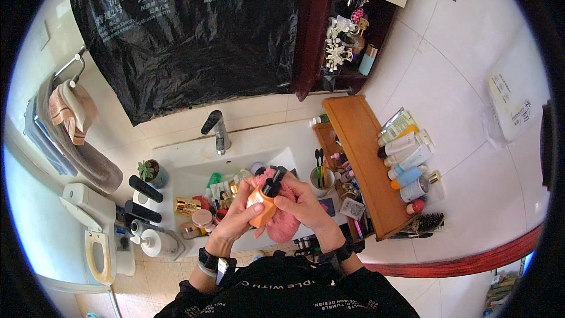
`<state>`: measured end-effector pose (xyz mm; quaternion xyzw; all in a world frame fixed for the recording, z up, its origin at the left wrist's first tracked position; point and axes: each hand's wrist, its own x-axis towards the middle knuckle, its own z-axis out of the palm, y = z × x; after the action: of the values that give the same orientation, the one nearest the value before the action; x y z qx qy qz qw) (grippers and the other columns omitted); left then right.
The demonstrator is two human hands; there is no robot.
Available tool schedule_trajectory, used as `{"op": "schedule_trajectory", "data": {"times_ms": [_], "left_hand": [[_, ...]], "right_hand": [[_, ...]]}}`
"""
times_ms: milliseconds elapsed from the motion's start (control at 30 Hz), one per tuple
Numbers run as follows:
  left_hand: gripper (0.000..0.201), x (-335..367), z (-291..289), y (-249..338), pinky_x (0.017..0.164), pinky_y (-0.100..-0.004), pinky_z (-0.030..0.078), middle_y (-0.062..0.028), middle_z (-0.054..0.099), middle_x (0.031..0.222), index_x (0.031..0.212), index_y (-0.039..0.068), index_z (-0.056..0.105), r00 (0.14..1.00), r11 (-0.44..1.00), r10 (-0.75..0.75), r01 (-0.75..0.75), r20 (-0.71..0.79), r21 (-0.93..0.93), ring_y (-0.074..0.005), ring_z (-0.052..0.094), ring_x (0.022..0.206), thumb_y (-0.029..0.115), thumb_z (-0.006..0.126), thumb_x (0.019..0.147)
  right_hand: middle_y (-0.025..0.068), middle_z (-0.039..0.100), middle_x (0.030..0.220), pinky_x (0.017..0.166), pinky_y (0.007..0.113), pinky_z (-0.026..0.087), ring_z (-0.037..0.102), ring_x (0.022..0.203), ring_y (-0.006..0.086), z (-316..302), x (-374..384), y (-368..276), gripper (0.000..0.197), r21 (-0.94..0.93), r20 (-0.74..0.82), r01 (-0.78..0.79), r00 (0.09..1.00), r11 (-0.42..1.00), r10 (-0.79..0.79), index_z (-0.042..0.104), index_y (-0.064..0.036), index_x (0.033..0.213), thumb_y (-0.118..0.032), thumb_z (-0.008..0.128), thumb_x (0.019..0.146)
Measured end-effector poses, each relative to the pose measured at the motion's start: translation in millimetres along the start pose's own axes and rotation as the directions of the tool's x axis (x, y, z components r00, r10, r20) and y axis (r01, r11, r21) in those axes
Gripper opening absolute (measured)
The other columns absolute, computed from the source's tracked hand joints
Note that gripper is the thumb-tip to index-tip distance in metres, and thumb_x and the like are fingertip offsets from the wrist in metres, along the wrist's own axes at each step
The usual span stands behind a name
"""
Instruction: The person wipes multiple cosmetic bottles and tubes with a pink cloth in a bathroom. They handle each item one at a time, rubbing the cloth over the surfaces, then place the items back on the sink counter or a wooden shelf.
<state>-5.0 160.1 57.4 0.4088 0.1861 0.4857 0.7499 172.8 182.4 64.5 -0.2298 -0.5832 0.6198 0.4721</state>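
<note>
My left hand (238,214) pinches smooth, angular orange bottle (261,211); right hand (303,203) clutches fuzzy pink cloth (284,228).
Wrinkled black plastic sheet (194,47), white print.

White sink (259,146) carries jars (202,218) and tubes (219,189); behind them, a faucet (219,132).

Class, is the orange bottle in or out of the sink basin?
Out: the left hand grips the orange bottle, the right hand holding pink cloth against it.
</note>
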Motion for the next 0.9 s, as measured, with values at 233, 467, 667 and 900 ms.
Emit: {"op": "schedule_trajectory", "data": {"times_ms": [233, 467, 667, 900], "left_hand": [[0.047, 7.9, -8.8, -14.0, 0.065, -0.0277, 0.048, -0.0085, 0.044, 0.114, 0.12, 0.012, 0.03, 0.947, 0.901, 0.295, -0.23, -0.13, 0.368, -0.0163, 0.055, 0.086, 0.013, 0.064, 0.087], [0.06, 3.8, -9.7, -16.3, 0.052, -0.0207, 0.045, -0.0055, 0.052, 0.105, 0.121, 0.01, 0.042, 0.965, 0.934, 0.248, -0.215, -0.082, 0.285, -0.0108, 0.056, 0.074, 0.007, 0.078, 0.073], [0.059, -0.4, -1.4, -13.7, 0.04, -0.0201, 0.039, -0.0064, 0.056, 0.091, 0.119, 0.009, 0.043, 0.981, 0.976, 0.159, -0.14, -0.11, 0.166, -0.0087, 0.052, 0.054, -0.007, 0.074, 0.071], [0.05, -0.4, -0.8, -15.7, 0.038, -0.0204, 0.035, -0.0067, 0.056, 0.09, 0.118, 0.012, 0.042, 0.994, 0.994, 0.096, -0.098, -0.044, -0.057, -0.011, 0.05, 0.051, -0.002, 0.068, 0.077]], "right_hand": [[0.0087, 0.061, 0.101, 0.082, 0.032, 0.046, 0.059, 0.092, 0.0192, 2.1, -1.8, 6.0, 0.022, -0.372, -0.289, 0.052, 0.942, 0.927, -0.169, 0.066, -0.0004, 0.097, -0.014, 0.07, 0.08], [0.0054, 0.061, 0.096, 0.076, 0.026, 0.046, 0.058, 0.086, 0.0125, 6.1, 4.7, -18.1, 0.025, -0.329, -0.425, 0.181, 0.848, 0.927, -0.316, 0.068, 0.0024, 0.095, -0.003, 0.076, 0.072], [0.006, 0.061, 0.093, 0.079, 0.026, 0.048, 0.059, 0.087, 0.0128, 7.3, 8.6, -28.3, 0.031, -0.463, -0.361, 0.149, 0.868, 0.874, -0.34, 0.065, 0.0034, 0.095, -0.003, 0.079, 0.069], [0.0031, 0.062, 0.092, 0.077, 0.024, 0.048, 0.058, 0.087, 0.0096, 2.6, 7.4, -18.0, 0.029, -0.55, -0.258, 0.247, 0.858, 0.798, -0.444, 0.064, 0.0004, 0.097, -0.002, 0.077, 0.071]]}}
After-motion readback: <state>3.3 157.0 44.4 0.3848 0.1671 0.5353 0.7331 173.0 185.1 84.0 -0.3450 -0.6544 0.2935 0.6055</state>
